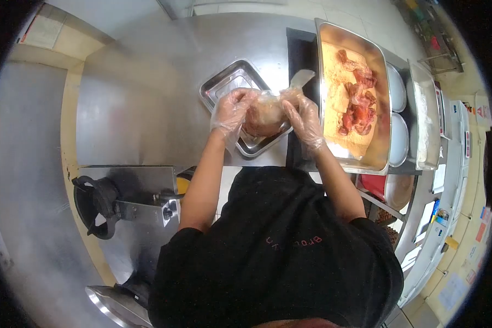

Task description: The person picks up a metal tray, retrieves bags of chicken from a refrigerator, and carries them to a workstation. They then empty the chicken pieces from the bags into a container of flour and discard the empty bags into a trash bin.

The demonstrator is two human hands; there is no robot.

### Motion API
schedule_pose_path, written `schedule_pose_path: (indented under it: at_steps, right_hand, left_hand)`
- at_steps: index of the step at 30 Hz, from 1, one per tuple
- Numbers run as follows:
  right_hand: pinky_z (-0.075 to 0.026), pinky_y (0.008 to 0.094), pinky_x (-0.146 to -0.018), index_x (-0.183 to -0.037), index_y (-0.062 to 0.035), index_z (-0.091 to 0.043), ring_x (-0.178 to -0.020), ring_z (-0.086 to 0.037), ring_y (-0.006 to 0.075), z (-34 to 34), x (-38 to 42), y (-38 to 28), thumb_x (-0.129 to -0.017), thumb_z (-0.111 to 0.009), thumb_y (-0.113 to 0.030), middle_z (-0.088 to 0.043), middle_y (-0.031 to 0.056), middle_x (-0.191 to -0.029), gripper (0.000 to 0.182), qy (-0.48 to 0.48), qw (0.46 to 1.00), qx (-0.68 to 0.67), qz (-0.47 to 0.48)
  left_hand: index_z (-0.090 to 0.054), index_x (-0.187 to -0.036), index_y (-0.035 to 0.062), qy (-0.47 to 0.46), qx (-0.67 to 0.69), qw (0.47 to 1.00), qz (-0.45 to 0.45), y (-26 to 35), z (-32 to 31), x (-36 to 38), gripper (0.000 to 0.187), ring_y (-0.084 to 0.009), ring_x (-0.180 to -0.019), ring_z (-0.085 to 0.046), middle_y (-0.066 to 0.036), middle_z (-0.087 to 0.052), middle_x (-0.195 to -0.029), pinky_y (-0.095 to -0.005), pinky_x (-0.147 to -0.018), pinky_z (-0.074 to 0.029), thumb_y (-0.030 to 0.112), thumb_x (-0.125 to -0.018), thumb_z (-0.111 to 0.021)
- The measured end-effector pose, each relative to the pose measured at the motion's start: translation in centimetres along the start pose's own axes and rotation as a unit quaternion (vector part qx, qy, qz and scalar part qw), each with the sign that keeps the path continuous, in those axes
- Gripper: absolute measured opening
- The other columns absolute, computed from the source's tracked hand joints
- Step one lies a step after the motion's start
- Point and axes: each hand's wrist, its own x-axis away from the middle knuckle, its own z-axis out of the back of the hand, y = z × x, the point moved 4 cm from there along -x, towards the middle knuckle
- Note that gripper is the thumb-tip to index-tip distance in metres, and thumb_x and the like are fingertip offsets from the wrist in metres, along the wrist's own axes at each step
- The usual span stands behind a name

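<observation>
- We had a black burner stand [95, 202] at the far left, below the steel counter [142, 104].
- We saw a small metal tray [236, 74] on the counter.
- Our gloved left hand [232, 112] pinched the side of the clear bag.
- We held the clear bag [263, 117], with meat inside, over the tray.
- Our gloved right hand [305, 121] pinched the bag's gathered neck.
- We had red meat pieces [361, 98] in a deep pan [381, 136] farther right.
</observation>
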Motion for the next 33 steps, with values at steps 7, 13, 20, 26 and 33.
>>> schedule_pose_path:
  at_steps: [7,13,20,26,33]
  right_hand:
    - [-0.047,0.0294,-0.085,-0.107,-0.0007,-0.064,-0.093,-0.059,0.0151,0.0,0.2,0.0,-0.099,-0.058,-0.014,-0.065,0.0067,-0.102,0.016,-0.031,0.995,-0.090,-0.021]
    - [-0.048,0.0318,-0.078,-0.100,-0.0018,-0.067,-0.087,-0.056,0.0156,0.8,0.5,0.6,-0.098,-0.062,-0.020,-0.063,0.0088,-0.098,0.019,-0.047,0.989,-0.128,0.055]
    - [-0.047,0.0423,-0.082,-0.094,-0.0049,-0.069,-0.092,-0.059,0.0321,2.4,-1.3,-2.1,-0.091,-0.066,-0.020,-0.063,0.0142,-0.097,0.016,-0.105,0.959,0.145,0.219]
    - [-0.049,0.0434,-0.084,-0.099,-0.0050,-0.071,-0.096,-0.061,0.0330,3.2,-2.0,-2.7,-0.092,-0.064,-0.035,-0.065,0.0170,-0.102,0.032,-0.159,0.941,0.198,0.224]
    - [-0.050,0.0386,-0.076,-0.086,0.0011,-0.072,-0.074,-0.064,0.0244,6.8,-2.9,-5.2,-0.094,-0.061,-0.047,-0.067,0.0169,-0.074,0.050,-0.146,0.981,0.072,-0.106]
  left_hand:
    - [-0.073,-0.102,0.0053,-0.021,0.007,1.000,-0.018,0.3,0.2,1.0,0.016,-0.0110,-0.085,-0.062,-0.003,-0.071,-0.096,-0.0256,-0.080,-0.051,0.013,-0.088,-0.073]
    - [-0.076,-0.101,0.0174,-0.008,-0.190,0.952,-0.240,1.5,0.3,1.4,0.015,-0.0174,-0.097,-0.061,-0.002,-0.071,-0.096,-0.0311,-0.089,-0.049,0.021,-0.087,-0.072]
    - [-0.074,-0.092,0.0230,-0.004,-0.327,0.861,-0.389,3.3,0.2,3.3,0.009,-0.0200,-0.106,-0.057,0.002,-0.067,-0.105,-0.0369,-0.102,-0.039,0.022,-0.087,-0.067]
    - [-0.071,-0.097,0.0267,-0.031,-0.385,0.797,-0.464,2.5,-0.1,4.3,0.018,-0.0225,-0.100,-0.057,0.001,-0.063,-0.102,-0.0404,-0.091,-0.046,0.017,-0.081,-0.069]
    - [-0.064,-0.099,0.0248,0.074,-0.393,0.796,-0.455,0.1,-0.9,5.3,0.023,-0.0266,-0.094,-0.052,-0.002,-0.055,-0.105,-0.0403,-0.082,-0.048,0.015,-0.079,-0.071]
